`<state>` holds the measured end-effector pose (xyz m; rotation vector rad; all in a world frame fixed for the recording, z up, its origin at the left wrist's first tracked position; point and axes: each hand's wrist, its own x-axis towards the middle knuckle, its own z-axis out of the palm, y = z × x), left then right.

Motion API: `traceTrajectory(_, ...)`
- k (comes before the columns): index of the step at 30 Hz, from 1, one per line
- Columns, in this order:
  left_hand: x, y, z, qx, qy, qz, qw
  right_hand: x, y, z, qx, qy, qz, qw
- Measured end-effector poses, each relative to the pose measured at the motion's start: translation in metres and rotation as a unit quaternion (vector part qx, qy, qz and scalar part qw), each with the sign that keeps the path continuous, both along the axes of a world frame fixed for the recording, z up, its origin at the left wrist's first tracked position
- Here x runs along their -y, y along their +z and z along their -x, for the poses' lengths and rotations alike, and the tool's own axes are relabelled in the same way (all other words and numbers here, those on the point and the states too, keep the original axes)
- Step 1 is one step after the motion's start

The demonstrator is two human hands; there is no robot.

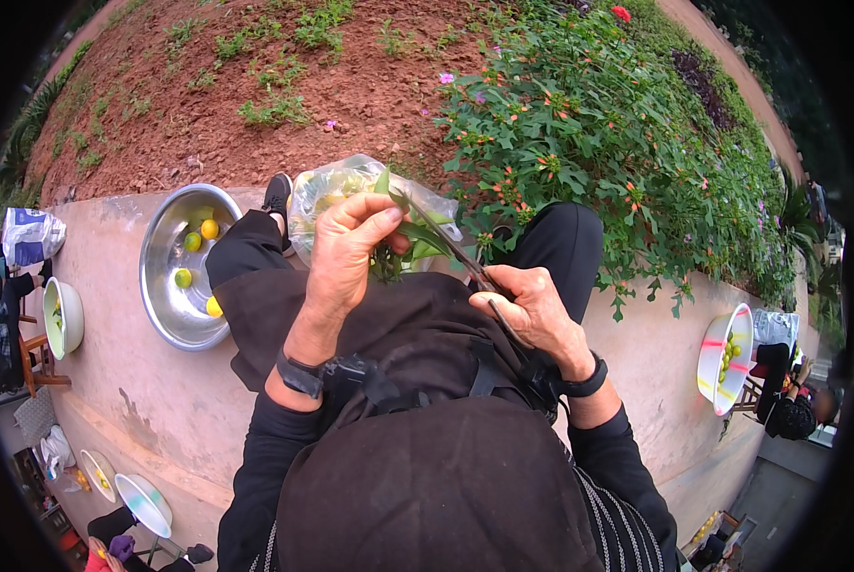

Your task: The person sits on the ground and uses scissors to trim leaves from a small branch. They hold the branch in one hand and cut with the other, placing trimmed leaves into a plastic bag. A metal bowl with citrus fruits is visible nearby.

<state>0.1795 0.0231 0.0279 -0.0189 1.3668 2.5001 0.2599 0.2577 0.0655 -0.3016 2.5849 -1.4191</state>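
In front of my lap, my left hand [355, 247] pinches a sprig of long green leaves [424, 236] between thumb and fingers. My right hand [537, 307] is closed around the handles of long dark metal scissors [462, 257]. Their narrow blades point up and left to the leaves beside my left fingertips; whether the blades are apart cannot be made out. Beneath the hands, between my knees, lies a clear plastic bag [316, 187] with yellowish and green contents, partly hidden. More leaves hang over it.
A steel basin [156, 300] holding several green and yellow citrus fruits [192, 242] stands left of my leg. Flowering bushes [584, 136] crowd the right front, beside red soil [205, 114]. Other people sit at both sides near plastic basins [713, 357] with fruit.
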Motion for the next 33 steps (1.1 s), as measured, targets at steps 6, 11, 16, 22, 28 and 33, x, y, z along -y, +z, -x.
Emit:
traceTrajectory(6, 0.0049, 0.0007, 0.0008, -0.015, 0.008, 0.038, 0.999, 0.0042, 0.0032, 0.0, -0.036, 0.005, -0.089, 0.995)
traceTrajectory(11, 0.0069, 0.0041, 0.0003, -0.021, -0.002, 0.037, 0.999, 0.006, 0.0012, 0.0031, -0.145, 0.005, -0.14, 0.979)
traceTrajectory(16, 0.0065, 0.0049, -0.0015, -0.019, -0.015, 0.041, 0.999, 0.0018, 0.0001, 0.0039, -0.163, 0.019, -0.165, 0.972)
traceTrajectory(22, 0.0059, -0.0007, -0.0014, -0.036, -0.024, 0.059, 0.997, 0.0004, 0.0013, 0.0027, -0.141, 0.017, -0.158, 0.977)
traceTrajectory(28, 0.0085, -0.0007, -0.0007, -0.052, -0.035, 0.062, 0.996, -0.0014, 0.0002, 0.0027, -0.135, 0.024, -0.134, 0.981)
traceTrajectory(33, 0.0069, 0.0047, -0.0016, -0.052, -0.036, 0.044, 0.997, -0.0001, -0.0002, 0.0012, -0.093, 0.029, -0.098, 0.99)
